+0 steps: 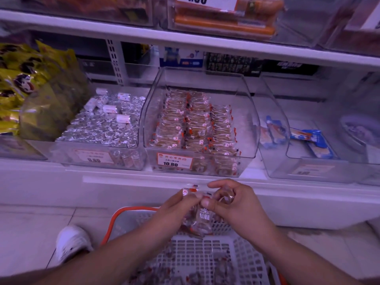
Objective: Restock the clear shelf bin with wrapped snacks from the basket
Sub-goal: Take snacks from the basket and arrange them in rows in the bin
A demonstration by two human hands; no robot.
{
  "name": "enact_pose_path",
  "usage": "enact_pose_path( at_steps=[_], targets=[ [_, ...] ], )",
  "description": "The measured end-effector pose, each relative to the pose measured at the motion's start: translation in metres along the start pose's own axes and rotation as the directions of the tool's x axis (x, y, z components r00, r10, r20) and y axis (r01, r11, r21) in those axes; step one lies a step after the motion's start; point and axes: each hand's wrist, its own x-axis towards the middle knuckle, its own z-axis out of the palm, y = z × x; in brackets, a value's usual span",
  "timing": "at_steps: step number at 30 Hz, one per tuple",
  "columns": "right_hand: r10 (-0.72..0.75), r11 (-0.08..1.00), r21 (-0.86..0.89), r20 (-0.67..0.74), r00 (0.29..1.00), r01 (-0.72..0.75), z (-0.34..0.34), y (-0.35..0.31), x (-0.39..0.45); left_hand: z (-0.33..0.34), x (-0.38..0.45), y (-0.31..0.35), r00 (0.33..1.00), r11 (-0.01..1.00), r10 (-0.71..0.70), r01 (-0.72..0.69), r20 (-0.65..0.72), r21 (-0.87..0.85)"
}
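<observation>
The clear shelf bin [249, 120] stands on the middle shelf with a 10.80 price tag on its front. Rows of brown wrapped snacks [195, 124] fill its left and middle; its right strip is bare. Below it, over the white lattice basket [205, 254] with an orange rim, both hands hold a bunch of the same wrapped snacks [202, 218]. My left hand [174, 210] pinches the wrappers from the left. My right hand [236, 204] grips them from the right with curled fingers. More snacks lie scattered in the basket.
A bin of silver foil pieces [107, 126] stands left of the snack bin, yellow bags [24, 83] further left. Right of it sits a clear bin with blue packets [308, 138]. A white shoe [72, 241] rests on the tiled floor beside the basket.
</observation>
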Motion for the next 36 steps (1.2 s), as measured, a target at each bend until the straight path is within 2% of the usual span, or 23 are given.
enact_pose_path(
  at_steps=[2,4,6,7,8,10,12,14,15,17,20,22,25,28,31,34,36],
  targets=[
    [0.017,1.000,-0.022,-0.019,1.000,-0.017,0.005,-0.002,-0.002,0.001,-0.002,-0.005,0.996,0.999,0.036,-0.034,0.076,-0.034],
    [0.154,0.982,0.121,-0.053,0.987,-0.147,0.007,-0.007,0.001,0.002,-0.003,-0.006,0.995,0.995,0.059,-0.052,0.085,-0.082],
    [0.339,0.880,0.345,0.029,0.940,-0.328,0.004,-0.013,0.004,0.002,-0.002,-0.005,0.998,0.994,0.053,-0.055,-0.029,-0.098],
    [0.370,0.810,0.447,0.112,0.922,-0.380,0.001,-0.017,0.004,0.001,-0.002,-0.005,0.993,0.994,0.040,-0.050,-0.107,-0.093],
    [0.370,0.749,0.520,0.186,0.910,-0.411,-0.001,-0.021,0.005,-0.001,-0.001,-0.005,0.985,0.995,0.031,-0.046,-0.171,-0.089],
    [0.294,0.699,0.590,0.279,0.914,-0.404,-0.006,-0.024,0.002,-0.006,0.000,-0.004,0.972,0.994,0.015,-0.039,-0.234,-0.099],
    [0.214,0.730,0.593,0.273,0.938,-0.339,-0.006,-0.024,-0.002,-0.008,0.000,-0.003,0.971,0.993,0.003,-0.031,-0.238,-0.113],
    [0.167,0.812,0.525,0.206,0.964,-0.253,-0.005,-0.021,-0.004,-0.009,0.000,-0.002,0.976,0.990,-0.011,-0.021,-0.218,-0.143],
    [0.128,0.883,0.437,0.128,0.984,-0.172,-0.004,-0.019,-0.003,-0.010,-0.001,-0.002,0.978,0.990,-0.016,-0.014,-0.206,-0.143],
    [-0.049,0.977,0.205,-0.051,0.997,0.059,-0.003,-0.015,-0.002,-0.010,-0.002,-0.002,0.983,0.995,-0.021,0.003,-0.184,-0.098],
    [-0.376,0.927,-0.057,-0.167,0.912,0.372,-0.001,-0.010,-0.003,-0.009,-0.004,-0.003,0.991,0.989,-0.062,0.045,-0.121,-0.138],
    [-0.469,0.881,-0.150,-0.164,0.868,0.448,0.004,-0.004,-0.006,-0.007,-0.005,-0.002,0.995,0.980,-0.063,0.048,-0.073,-0.195],
    [-0.405,0.913,-0.092,-0.122,0.906,0.396,0.018,0.005,-0.013,-0.003,-0.008,-0.002,0.999,0.967,-0.008,-0.004,-0.044,-0.253],
    [-0.389,0.910,0.134,-0.048,0.920,0.391,0.026,0.007,-0.018,-0.002,-0.008,0.001,0.998,0.960,0.013,-0.032,-0.067,-0.277],
    [-0.269,0.914,0.295,-0.069,0.961,0.277,0.025,0.001,-0.017,-0.005,-0.007,0.007,0.998,0.963,-0.020,0.003,-0.059,-0.270],
    [-0.097,0.904,0.400,-0.151,0.984,0.151,0.026,-0.002,-0.014,-0.005,-0.008,0.006,0.995,0.983,0.049,-0.063,-0.087,-0.170],
    [0.019,0.876,0.480,-0.150,0.989,0.056,0.028,0.002,-0.013,-0.004,-0.010,0.004,0.986,0.990,0.129,-0.135,-0.105,-0.051]
  ],
)
